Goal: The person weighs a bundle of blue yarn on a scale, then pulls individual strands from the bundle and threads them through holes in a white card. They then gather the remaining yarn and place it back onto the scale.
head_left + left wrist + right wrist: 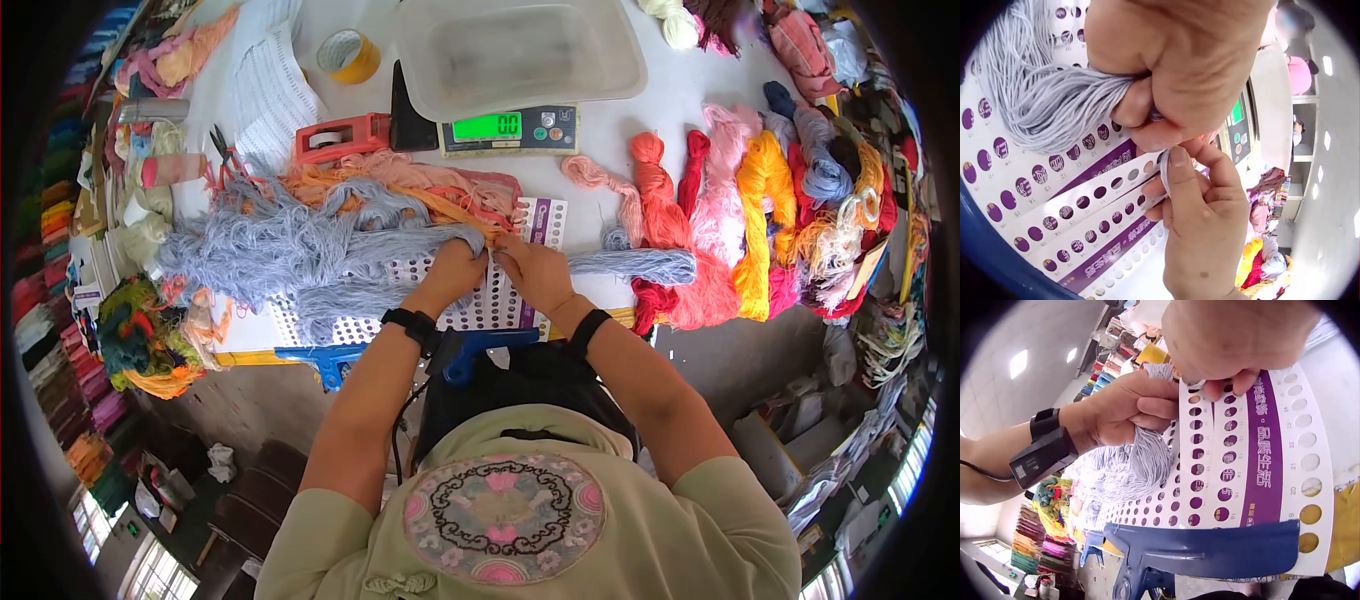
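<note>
Pale blue-grey yarn [290,240] lies in a loose heap across punched cards. My left hand [452,278] [1172,56] [1125,407] grips a bundle of this yarn [1054,112] [1147,459], fingers curled round it. Beside it, my right hand [537,275] [1204,219] pinches a few pale strands [1164,175] between thumb and fingers at a row of holes. In the right wrist view its back [1241,337] hides most of that pinch. The white card [1116,187] [1263,444] has a purple strip and numbered holes; a blue clip [490,338] [1204,550] holds its near edge.
A scale [510,130] reading 0.0 and a clear plastic tub [520,100] stand behind the hands. Scissors [220,150], a red tape dispenser [340,138] and a tape roll [350,57] lie left. At right are coloured skeins [765,200] and a blue-grey skein [640,265].
</note>
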`<action>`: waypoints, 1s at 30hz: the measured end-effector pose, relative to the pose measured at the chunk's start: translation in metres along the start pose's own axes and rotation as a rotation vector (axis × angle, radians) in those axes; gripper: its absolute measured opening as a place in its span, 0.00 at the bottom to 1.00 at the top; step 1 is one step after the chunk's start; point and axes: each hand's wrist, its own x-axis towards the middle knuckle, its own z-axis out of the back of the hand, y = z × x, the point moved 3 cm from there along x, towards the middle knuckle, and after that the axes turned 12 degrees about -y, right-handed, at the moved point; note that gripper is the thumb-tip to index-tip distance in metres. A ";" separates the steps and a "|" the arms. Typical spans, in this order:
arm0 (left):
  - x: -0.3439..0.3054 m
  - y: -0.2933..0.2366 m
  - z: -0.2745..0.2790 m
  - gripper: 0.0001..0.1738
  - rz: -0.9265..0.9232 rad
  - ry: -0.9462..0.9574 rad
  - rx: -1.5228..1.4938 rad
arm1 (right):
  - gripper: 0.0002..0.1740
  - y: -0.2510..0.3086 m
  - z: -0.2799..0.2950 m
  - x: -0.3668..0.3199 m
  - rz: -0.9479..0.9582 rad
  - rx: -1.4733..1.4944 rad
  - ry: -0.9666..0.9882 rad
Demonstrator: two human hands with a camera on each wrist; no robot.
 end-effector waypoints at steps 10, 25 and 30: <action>-0.013 0.022 0.059 0.14 0.322 -0.194 -0.276 | 0.13 -0.010 -0.002 0.006 -0.086 0.059 0.234; -0.018 0.013 0.032 0.23 0.233 -0.290 -0.025 | 0.12 -0.012 -0.002 0.007 -0.123 0.047 0.258; -0.014 0.011 0.021 0.21 0.188 -0.384 0.095 | 0.12 -0.014 -0.005 0.007 -0.125 0.042 0.248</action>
